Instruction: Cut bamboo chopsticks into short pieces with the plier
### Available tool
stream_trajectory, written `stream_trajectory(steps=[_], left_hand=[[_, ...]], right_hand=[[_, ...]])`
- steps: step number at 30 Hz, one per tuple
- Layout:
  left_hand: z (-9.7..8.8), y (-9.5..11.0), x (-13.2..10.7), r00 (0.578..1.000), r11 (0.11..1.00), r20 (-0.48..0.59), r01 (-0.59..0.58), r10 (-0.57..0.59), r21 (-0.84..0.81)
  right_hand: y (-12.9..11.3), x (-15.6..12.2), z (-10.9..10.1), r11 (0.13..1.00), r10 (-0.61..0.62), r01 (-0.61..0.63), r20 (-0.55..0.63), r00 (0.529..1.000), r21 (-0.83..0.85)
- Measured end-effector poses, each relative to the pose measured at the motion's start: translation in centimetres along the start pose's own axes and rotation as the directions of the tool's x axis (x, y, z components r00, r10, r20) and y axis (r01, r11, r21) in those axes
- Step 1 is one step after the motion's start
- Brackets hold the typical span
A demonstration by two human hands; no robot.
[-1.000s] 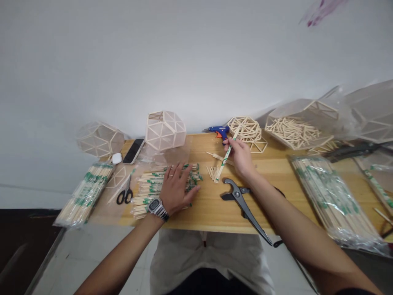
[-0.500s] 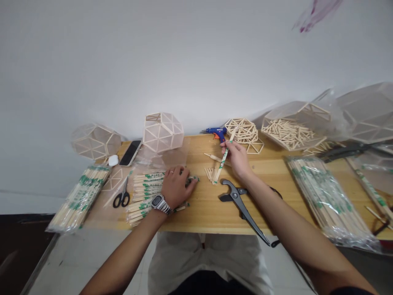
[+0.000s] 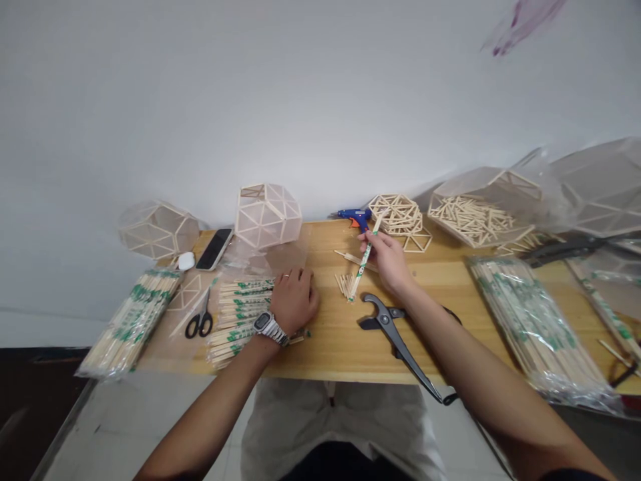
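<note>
My left hand [image 3: 294, 298], with a metal watch at the wrist, is curled shut on the right end of a loose pile of paper-wrapped chopsticks [image 3: 239, 314] on the wooden table [image 3: 340, 347]. My right hand [image 3: 388, 259] pinches one wrapped chopstick [image 3: 364, 260] and holds it slanted, its lower end touching a small heap of short cut sticks [image 3: 344, 284]. Black cutting pliers [image 3: 398, 337] lie just in front of my right wrist.
Scissors [image 3: 201, 319], a phone [image 3: 214, 248] and bagged chopsticks [image 3: 130, 319] are at the left. Stick-frame domes [image 3: 268, 214] stand by the wall with a blue glue gun [image 3: 356, 216]. A second chopstick bag [image 3: 533, 321] lies at the right.
My left hand went from lying flat and spread on the chopstick pile to a closed grip on its right end. The right hand has barely moved.
</note>
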State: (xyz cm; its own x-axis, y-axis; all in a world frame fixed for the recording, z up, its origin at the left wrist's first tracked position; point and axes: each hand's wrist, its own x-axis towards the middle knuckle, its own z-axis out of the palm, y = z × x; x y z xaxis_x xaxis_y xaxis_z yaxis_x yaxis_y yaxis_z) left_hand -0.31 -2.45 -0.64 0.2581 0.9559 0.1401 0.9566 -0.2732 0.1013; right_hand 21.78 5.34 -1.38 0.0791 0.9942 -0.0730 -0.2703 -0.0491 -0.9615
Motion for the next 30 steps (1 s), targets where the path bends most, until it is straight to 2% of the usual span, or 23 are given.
stream_trajectory(steps=[3,5,6,8,11,15,18,23,26,30], left_hand=[[-1.7,0.8,2.3,0.997,0.989,-0.069,-0.046,0.037,-0.14],[-2.8,1.3,4.5,0.987,0.956,-0.15,-0.103,0.063,-0.274],[-3.1,1.4,5.7,0.984,0.928,-0.156,-0.134,0.084,-0.349],[-3.1,1.3,7.7,0.983,0.851,-0.1,-0.184,0.154,-0.492],[-1.9,0.8,9.5,0.954,0.784,-0.072,-0.282,0.292,-0.553],[0.6,0.0,9.6,0.949,0.734,-0.101,-0.296,0.298,-0.611],[1.6,-0.3,9.0,0.948,0.748,-0.104,-0.302,0.3,-0.591],[1.2,-0.8,8.6,0.967,0.761,-0.123,-0.253,0.225,-0.597],[0.9,-1.0,8.6,0.965,0.767,-0.124,-0.258,0.229,-0.588],[0.7,-1.0,8.4,0.964,0.772,-0.13,-0.265,0.233,-0.578]], right_hand=[[0.0,0.0,-0.1,0.998,0.056,-0.057,0.066,0.996,0.01],[0.0,0.0,-0.2,0.998,0.065,-0.067,0.093,0.994,0.018],[0.0,0.0,-0.2,0.998,0.062,-0.065,0.105,0.993,0.024],[0.1,0.1,-0.3,0.997,0.05,-0.056,0.131,0.99,0.046],[0.2,0.1,-0.3,0.993,0.038,-0.054,0.151,0.988,0.106],[0.3,-0.1,-0.3,0.987,0.046,-0.071,0.169,0.984,0.143],[0.0,-0.1,-0.3,0.989,0.068,-0.087,0.159,0.985,0.117],[-0.8,0.2,-0.8,0.991,0.028,-0.037,0.074,0.997,0.127],[-1.1,0.6,-1.1,0.99,-0.009,0.004,0.032,0.999,0.141],[-1.1,0.7,-1.4,0.993,-0.037,0.033,0.032,0.999,0.11]])
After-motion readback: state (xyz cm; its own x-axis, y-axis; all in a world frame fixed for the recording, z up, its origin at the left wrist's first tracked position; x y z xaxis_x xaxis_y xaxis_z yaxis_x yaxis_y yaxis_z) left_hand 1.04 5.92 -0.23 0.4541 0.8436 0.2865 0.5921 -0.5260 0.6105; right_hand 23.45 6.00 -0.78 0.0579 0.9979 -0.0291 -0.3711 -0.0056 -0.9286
